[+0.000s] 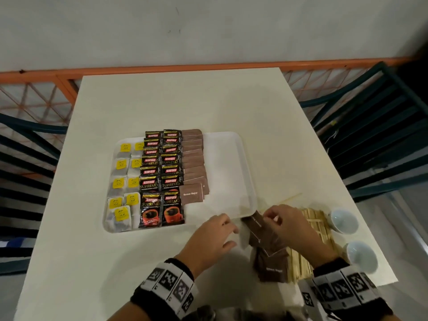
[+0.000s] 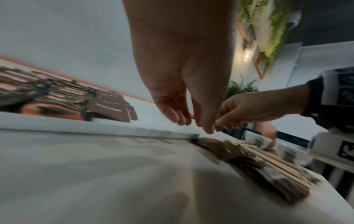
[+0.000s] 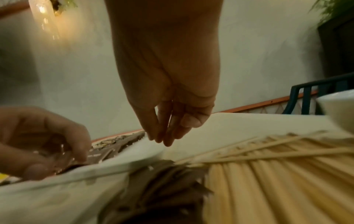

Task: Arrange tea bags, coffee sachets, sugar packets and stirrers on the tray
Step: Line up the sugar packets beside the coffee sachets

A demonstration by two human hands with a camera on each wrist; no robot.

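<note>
Both hands hover loose, holding nothing; a careless grab could knock the sugar packets and stirrers off the table.

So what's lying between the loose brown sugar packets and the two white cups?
The pile of wooden stirrers lies between the loose sugar packets and the two white cups, on the table rather than the tray. The head view shows it best.

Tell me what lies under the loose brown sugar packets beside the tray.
Wooden stirrers show partly beneath the loose brown sugar packets, on the table. What lies under the pile's middle is covered.
</note>
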